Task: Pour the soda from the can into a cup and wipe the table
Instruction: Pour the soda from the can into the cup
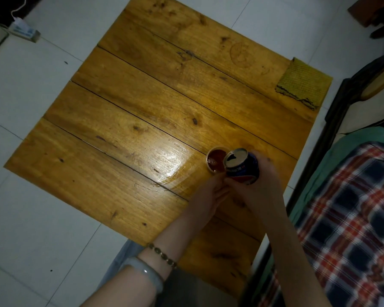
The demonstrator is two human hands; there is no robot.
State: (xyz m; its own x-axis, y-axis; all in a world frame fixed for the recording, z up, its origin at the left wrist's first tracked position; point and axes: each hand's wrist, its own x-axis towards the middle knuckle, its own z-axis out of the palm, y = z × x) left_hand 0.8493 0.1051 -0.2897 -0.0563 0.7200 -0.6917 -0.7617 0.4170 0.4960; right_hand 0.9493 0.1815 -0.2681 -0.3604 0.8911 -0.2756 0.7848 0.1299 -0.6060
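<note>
The right hand (pixel 261 181) is wrapped round the can (pixel 242 168), tipping it so the open mouth hangs over the cup (pixel 215 160) - a tilt that looks meant for pouring. The cup stands near the table's (pixel 142 107) right edge and already holds dark soda. The left hand (pixel 208 196) reaches to the cup's near side, probably to steady it, though I cannot tell whether its fingers grip or only touch. A yellow cloth (pixel 302 85) lies at the far right corner - clear of the pouring, ready for wiping.
</note>
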